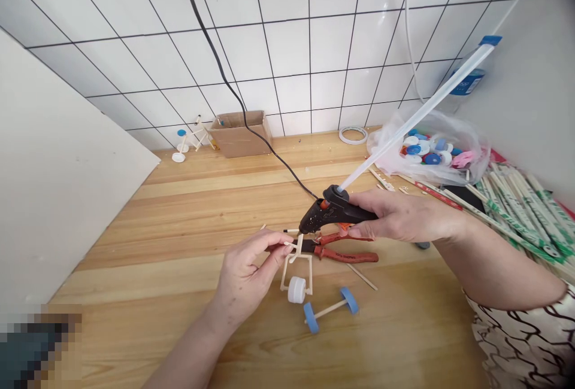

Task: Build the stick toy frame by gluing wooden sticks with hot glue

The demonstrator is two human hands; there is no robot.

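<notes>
Stick frame (305,256), pale wood, in front of the person, low centre of view, at the left hand's fingertips. White wheel (296,290) sits between its two lower ends. Left hand (245,266): thumb and fingers pinching a thin stick at the frame's top. Right hand (404,215): wrapped round the handle of a black glue gun (332,212), nozzle pointing down-left at the frame's upright; contact there too small to tell. Long translucent glue stick (417,116) juts from the gun's back, up and right. Black cord (224,75) runs from the gun up past the wall.

Red-handled pliers (348,255) lie just behind the frame, head partly hidden. Nearer the person, apart from the frame: axle (331,309) with a blue wheel at each end. Loose stick (363,277) between pliers and axle, slanted.

Farther back on the wooden surface (179,215): small stick model (197,137) with wheels, beside an open cardboard box (242,136); tape roll (353,135) near the wall; clear plastic bag (381,143) holding blue, white and pink pieces. Right side: pile of green-and-white wrapped sticks (523,209); bottle (467,81) with blue label behind the bag. White tiled wall (287,48) at back, white panel (58,167) at left.
</notes>
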